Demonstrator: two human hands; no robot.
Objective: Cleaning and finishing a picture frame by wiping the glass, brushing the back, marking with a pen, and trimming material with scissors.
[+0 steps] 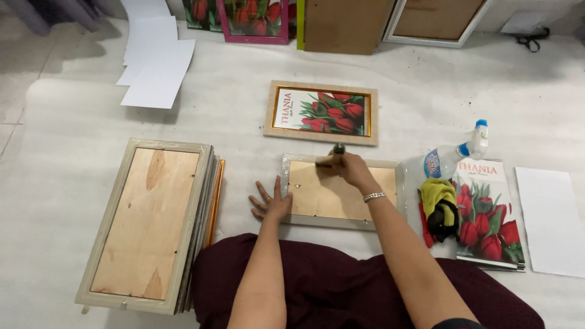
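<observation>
Down at the bottom edge, both forearms and a dark red lap are cut off by the picture. The left hand (pixel 270 201) lies flat with fingers spread, pressing on the floor (pixel 79 116) and touching the left edge of the frame (pixel 341 194). That frame lies face down just ahead of the lap, its plywood back up inside a pale rim. The right hand (pixel 349 167) (a bracelet sits on its wrist) is closed round a tool (pixel 332 156) at the frame's far edge; the fist hides most of the tool, so its kind is hard to make out.

To the left, a stack (pixel 149 225) of like frames lies face down, its lower members showing only as thin edges. To the right, a yellow-and-black cloth (pixel 440 207) rests on a pile of prints (pixel 490 219), upright rectangles of red tulips on white, with a blank white sheet (pixel 548 219) beside them. A spray bottle (pixel 463 152) with a blue label lies just beyond.

Farther off, a finished frame (pixel 321 112) lies face up, showing the same tulips. White sheets (pixel 155 67) spread at far left. Along the wall, more frames (pixel 347 24) are cropped by the top edge.
</observation>
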